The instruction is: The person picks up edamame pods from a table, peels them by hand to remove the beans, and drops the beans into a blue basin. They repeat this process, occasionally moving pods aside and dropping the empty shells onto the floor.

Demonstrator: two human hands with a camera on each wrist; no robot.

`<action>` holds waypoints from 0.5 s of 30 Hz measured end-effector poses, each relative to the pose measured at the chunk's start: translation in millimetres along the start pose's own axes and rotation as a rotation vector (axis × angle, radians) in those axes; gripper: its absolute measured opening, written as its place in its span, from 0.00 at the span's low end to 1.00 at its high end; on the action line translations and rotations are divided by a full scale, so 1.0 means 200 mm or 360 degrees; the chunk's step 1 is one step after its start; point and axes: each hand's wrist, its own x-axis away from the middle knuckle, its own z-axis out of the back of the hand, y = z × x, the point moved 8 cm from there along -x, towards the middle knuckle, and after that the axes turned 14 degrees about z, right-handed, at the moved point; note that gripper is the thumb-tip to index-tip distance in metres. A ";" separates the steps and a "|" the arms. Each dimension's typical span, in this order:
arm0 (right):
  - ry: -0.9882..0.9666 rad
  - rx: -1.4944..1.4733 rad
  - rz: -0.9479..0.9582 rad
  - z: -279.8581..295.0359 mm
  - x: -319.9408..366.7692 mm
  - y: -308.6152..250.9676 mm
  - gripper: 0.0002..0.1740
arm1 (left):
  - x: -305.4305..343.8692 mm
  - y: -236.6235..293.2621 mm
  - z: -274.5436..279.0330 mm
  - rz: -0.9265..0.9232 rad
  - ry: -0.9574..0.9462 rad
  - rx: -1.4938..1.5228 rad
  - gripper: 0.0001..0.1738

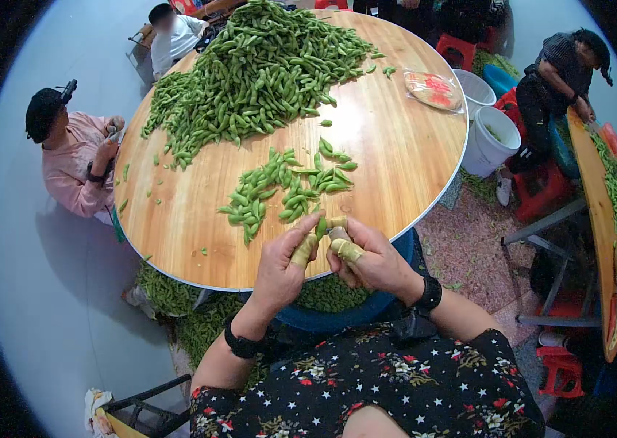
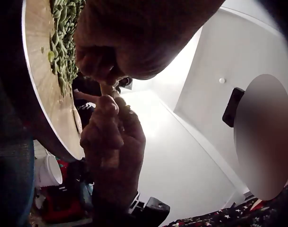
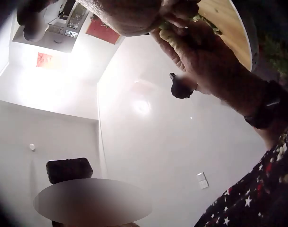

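Observation:
Both hands meet at the near edge of the round wooden table [image 1: 396, 175]. Between thumb and forefinger, the left hand [image 1: 279, 266] pinches a green soybean pod [image 1: 321, 227]. Curled fingertips of the right hand [image 1: 385, 266] close in on the pod's other side, and their exact hold is partly hidden. Yellowish wraps [image 1: 348, 250] cover the thumbs and a right finger. Just beyond the hands lies a loose group of soybean pods [image 1: 257, 190]. Dark and from below, the wrist views show the left hand [image 2: 111, 137] and right hand [image 3: 134, 14] with fingertips together.
A tall heap of soybean pods [image 1: 250, 80] covers the table's far side. A blue tub [image 1: 337, 314] with green contents sits under the near edge. White buckets [image 1: 492, 142] stand at the right. People sit around, one in pink [image 1: 78, 157] at left. A plastic-wrapped item [image 1: 434, 90] lies far right.

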 end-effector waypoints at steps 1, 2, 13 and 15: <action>0.0000 0.0000 0.0000 0.00 0.00 -0.01 0.10 | 0.00 0.00 0.00 -0.0006 -0.0005 -0.0012 0.23; -0.0008 0.0000 0.0011 -0.01 0.00 -0.02 0.10 | 0.01 0.00 0.00 -0.0004 -0.0006 -0.0010 0.23; -0.0042 -0.0897 -0.0468 -0.08 0.08 0.12 0.12 | 0.09 -0.22 -0.13 0.0636 -0.0468 0.1206 0.20; -0.0007 -0.0762 -0.0465 -0.06 0.08 0.14 0.12 | 0.06 -0.24 -0.11 0.0588 -0.0319 0.1063 0.19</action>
